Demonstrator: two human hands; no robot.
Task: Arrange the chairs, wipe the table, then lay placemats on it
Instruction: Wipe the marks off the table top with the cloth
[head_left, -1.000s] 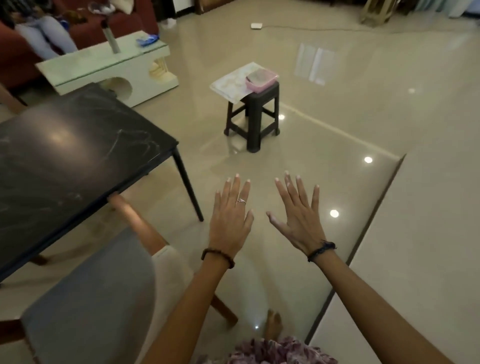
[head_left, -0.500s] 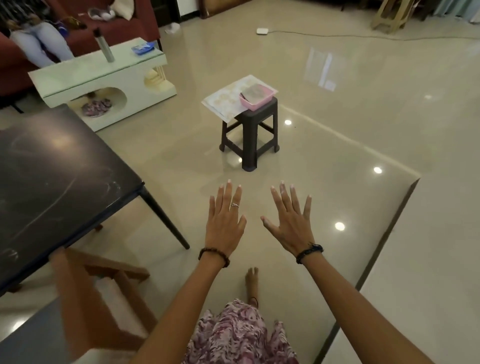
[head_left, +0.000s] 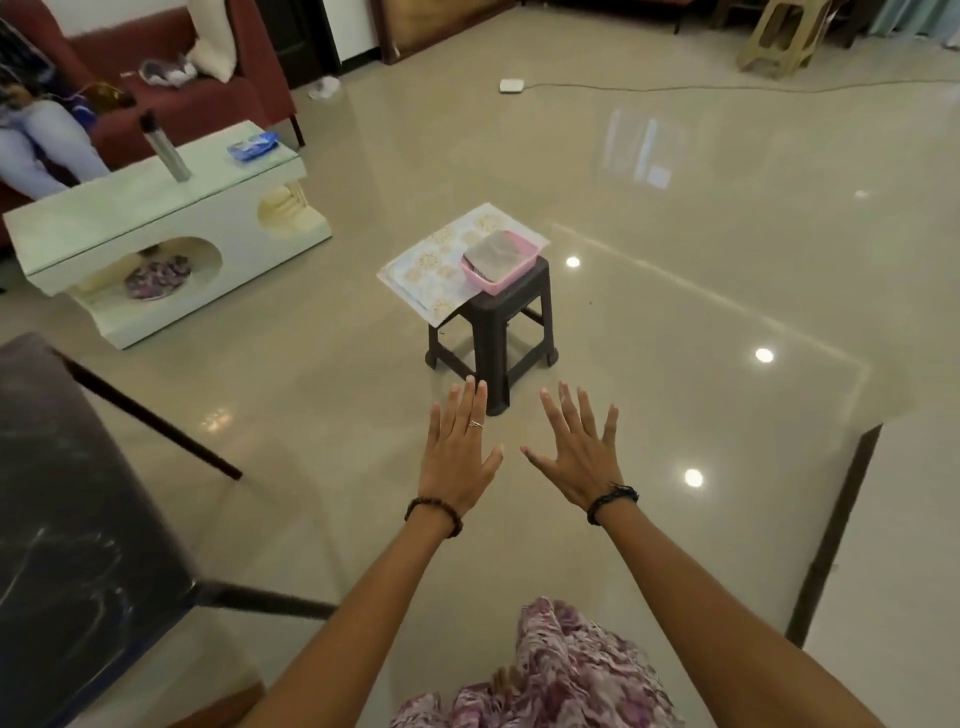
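My left hand (head_left: 460, 452) and my right hand (head_left: 574, 454) are stretched out side by side over the floor, palms down, fingers straight and spread, holding nothing. Just beyond them stands a dark plastic stool (head_left: 498, 327). On it lie patterned placemats (head_left: 441, 257) and a pink tray (head_left: 511, 270) with a grey cloth (head_left: 496, 253) in it. The black marble dining table (head_left: 67, 519) fills the lower left, its thin legs slanting outward. A sliver of a wooden chair (head_left: 228, 701) shows at the bottom edge.
A pale green coffee table (head_left: 218, 187) with a steel bottle (head_left: 165, 145) stands at the back left before a red sofa (head_left: 208, 98) where a person sits. A cable and white adapter (head_left: 511, 84) lie on the far floor. A wooden stool (head_left: 779, 36) stands far right.
I have stepped toward the stool, which is now closer to my hands. The grey-cushioned chair and most of the table have slid off to the lower left. Both hands stay open.
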